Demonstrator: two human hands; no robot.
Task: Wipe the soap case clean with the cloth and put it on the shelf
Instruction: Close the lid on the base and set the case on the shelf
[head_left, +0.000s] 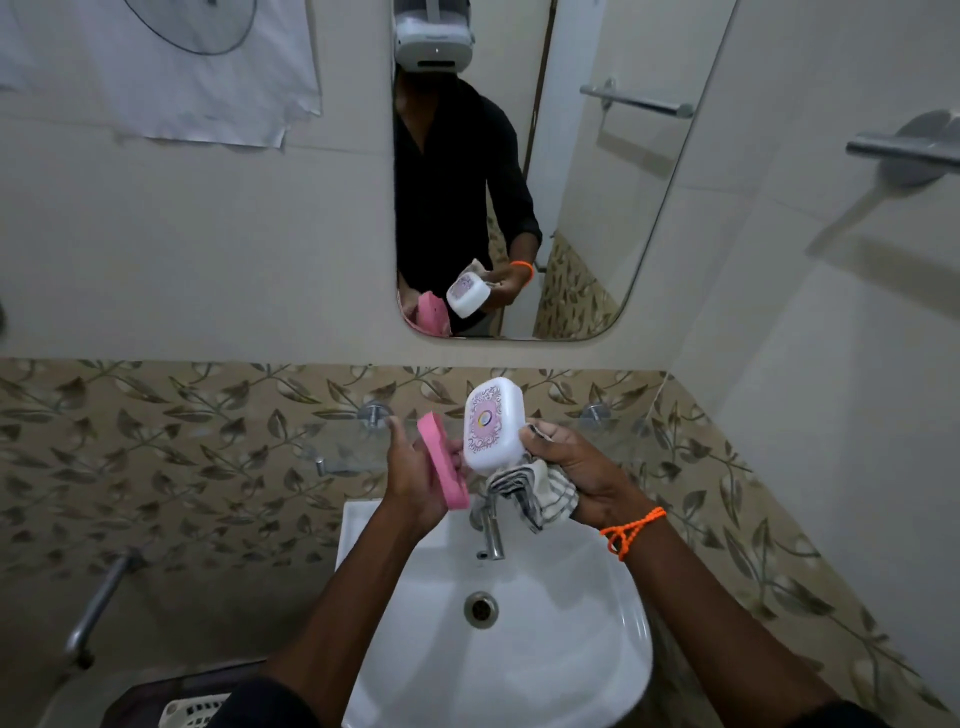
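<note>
The right hand (582, 473) holds the white soap case lid (491, 426) and striped cloth (535, 493), fingers curled round both; the left hand (415, 467) grips the pink tray (444, 462) above the sink (519, 649); glass shelf (332, 447) behind.

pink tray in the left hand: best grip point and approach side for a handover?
Take the pink tray by its upper end, coming from above. It stands on edge, the left hand wraps its lower half, and the white lid crowds its right side; the top end sticks out free.
</note>
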